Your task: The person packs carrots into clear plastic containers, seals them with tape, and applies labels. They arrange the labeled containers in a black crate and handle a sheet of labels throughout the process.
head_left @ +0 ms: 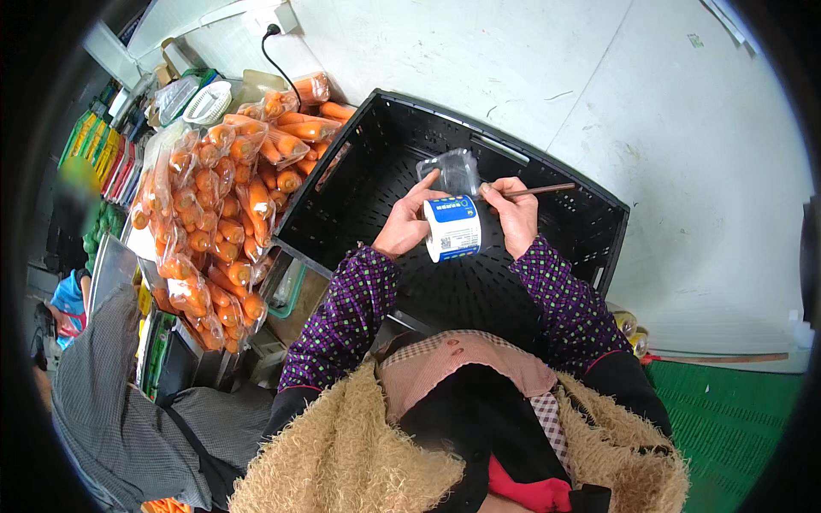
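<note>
Looks like the labelling step: left hand is curled around a roll of stickers, held over the black crate. Right hand pinches a thin brown stick, fingers closed, also touching a clear plastic bag at 12 o'clock of the roll. Bagged carrots sit at 9 o'clock. I'd guess peeling a sticker needs a free fingertip.

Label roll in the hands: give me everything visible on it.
The white label roll is a paper-looking cylinder with a blue band along its top and dark print on its outer label. It sits roughly upright between both hands, over the black slatted plastic crate. The left hand grips its side; the right hand, holding a thin brown stick, is at its other edge.
</note>
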### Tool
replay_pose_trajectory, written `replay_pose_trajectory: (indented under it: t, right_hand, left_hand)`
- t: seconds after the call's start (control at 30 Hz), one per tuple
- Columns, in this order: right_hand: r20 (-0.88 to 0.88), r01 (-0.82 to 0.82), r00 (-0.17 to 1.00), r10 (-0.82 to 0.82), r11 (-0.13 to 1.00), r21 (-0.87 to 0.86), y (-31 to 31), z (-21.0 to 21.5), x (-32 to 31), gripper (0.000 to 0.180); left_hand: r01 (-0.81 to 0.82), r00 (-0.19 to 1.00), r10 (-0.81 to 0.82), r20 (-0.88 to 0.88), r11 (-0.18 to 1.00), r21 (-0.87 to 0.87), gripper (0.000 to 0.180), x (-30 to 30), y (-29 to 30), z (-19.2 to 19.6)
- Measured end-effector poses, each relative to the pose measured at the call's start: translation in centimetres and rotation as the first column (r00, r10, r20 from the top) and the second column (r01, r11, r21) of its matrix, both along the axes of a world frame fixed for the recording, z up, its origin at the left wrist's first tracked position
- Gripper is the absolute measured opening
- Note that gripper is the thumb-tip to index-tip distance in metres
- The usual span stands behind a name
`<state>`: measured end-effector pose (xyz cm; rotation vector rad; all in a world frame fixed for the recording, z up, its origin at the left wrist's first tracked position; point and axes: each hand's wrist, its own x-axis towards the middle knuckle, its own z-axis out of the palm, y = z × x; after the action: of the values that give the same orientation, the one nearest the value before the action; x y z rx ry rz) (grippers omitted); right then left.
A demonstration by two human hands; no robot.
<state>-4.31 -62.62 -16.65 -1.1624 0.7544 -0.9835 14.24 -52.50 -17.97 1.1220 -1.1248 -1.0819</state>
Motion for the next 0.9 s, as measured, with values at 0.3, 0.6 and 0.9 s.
replay_pose_trajectory:
  t: [0.3, 0.6, 0.9]
  right_hand:
    - [0.067, 0.063, 0.995, -0.078, 0.978, 0.201, -2.5, -0.8, -1.9, 0.046]
    - [-0.514, -0.067, 0.849, 0.120, 0.990, 0.121, -5.6, -2.2, -3.4, 0.082]
    - [-0.473, -0.283, 0.808, 0.351, 0.935, 0.212, -3.1, -1.4, -3.7, 0.064]
  left_hand:
    - [0.172, 0.851, -0.219, 0.477, 0.975, 0.140, 0.048, -0.1, 0.4, -1.3]
    - [-0.261, 0.893, 0.146, 0.425, 0.938, 0.227, 0.032, 2.8, -0.5, -4.2]
    - [-0.587, 0.798, 0.603, 0.027, 0.765, 0.266, 0.029, 3.8, -0.7, -3.5]
